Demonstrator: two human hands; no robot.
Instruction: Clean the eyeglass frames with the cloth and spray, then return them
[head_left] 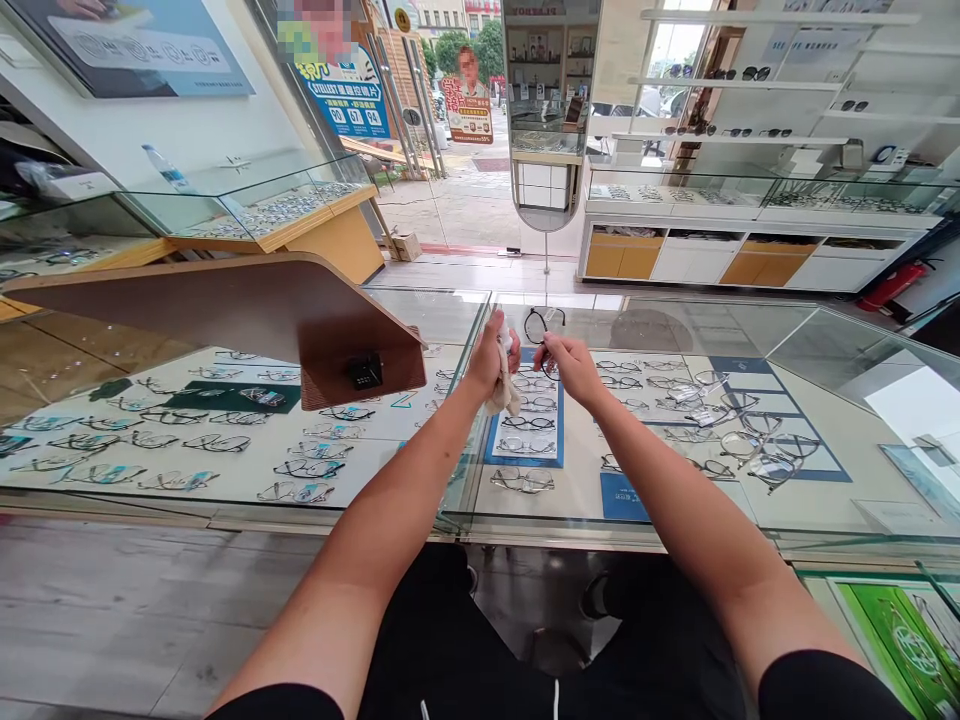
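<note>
My right hand [574, 370] is closed on a pair of dark round-framed eyeglasses [528, 328], held up above the glass counter with one lens pointing away from me. Close beside it, my left hand [487, 358] grips a pale beige cloth [505, 394], whose end hangs below the fingers. A small white object, perhaps a bottle, also shows at the top of that hand; its kind is hard to make out. Beneath both hands, a blue-edged tray [493, 452] with several eyeglasses lies inside the display case.
A brown tilted board, apparently the back of a mirror [225, 300], stands on the counter at left. The glass counter [420, 505] holds rows of eyeglasses. Further off are a tall mirror [546, 120], shelves with sunglasses [756, 73] and a red fire extinguisher [894, 285].
</note>
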